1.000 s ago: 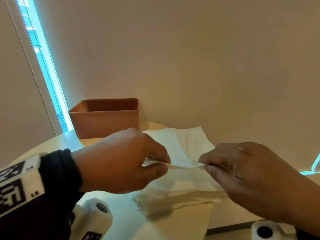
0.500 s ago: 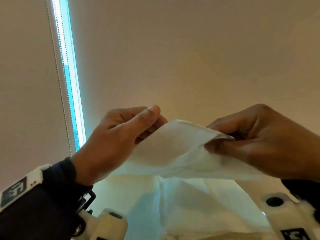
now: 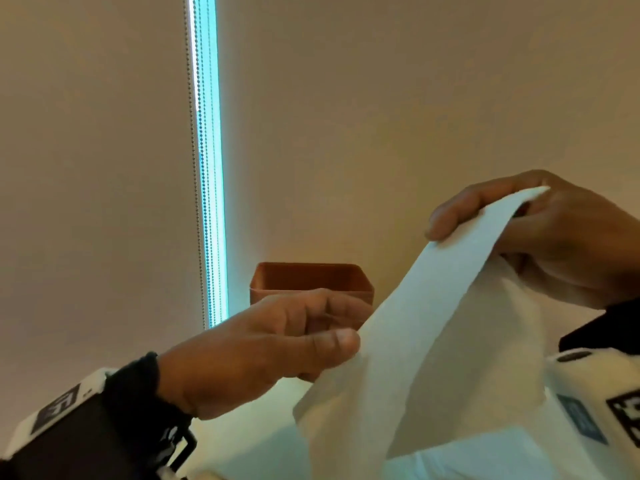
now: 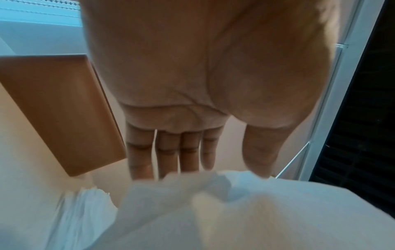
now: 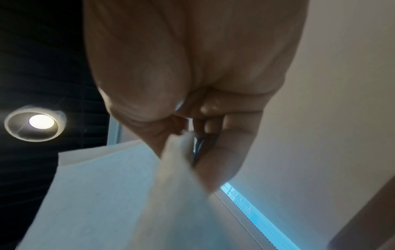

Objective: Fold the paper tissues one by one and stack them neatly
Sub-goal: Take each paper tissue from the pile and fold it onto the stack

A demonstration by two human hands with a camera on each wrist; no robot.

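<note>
A white paper tissue hangs in the air on a slant from upper right to lower left. My right hand holds its top corner high, pinched between thumb and fingers, as the right wrist view shows. Lower down, my left hand pinches the tissue's left edge, thumb in front and fingers behind. In the left wrist view the tissue bunches over the fingertips of my left hand. More white tissues lie on the table below, blurred.
A brown open box stands at the back of the pale table, against the wall and just behind my left hand. It also shows in the left wrist view. A bead cord hangs by the window strip.
Both hands lifted the tissue off the pile. Since then my right hand has risen and my left has dropped, so the tissue now hangs on a slant.
</note>
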